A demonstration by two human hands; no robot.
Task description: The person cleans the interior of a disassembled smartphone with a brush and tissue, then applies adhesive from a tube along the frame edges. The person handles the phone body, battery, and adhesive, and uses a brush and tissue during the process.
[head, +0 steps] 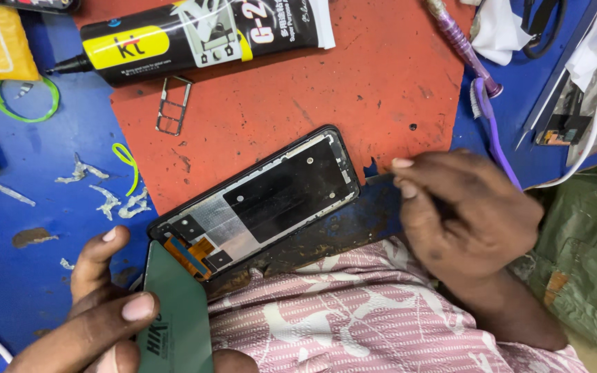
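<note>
A black phone frame [271, 193], its inner side up with a metal plate and orange flex cables showing, lies at an angle on a red mat [354, 90]. My left hand [98, 304] grips a thin green plastic card [177, 311] whose top edge meets the frame's lower-left corner. My right hand [471, 214] rests at the table's dark front edge just right of the frame. Its fingers are curled together and nothing shows between them. A pink patterned shirt fills the bottom of the view.
A black and yellow glue tube [202, 34] lies at the top beside a small metal card tray [173, 105]. A purple toothbrush [492, 124] and a purple-handled tool [461, 45] lie at the right. Dried glue scraps [108, 200] litter the blue surface [29, 207].
</note>
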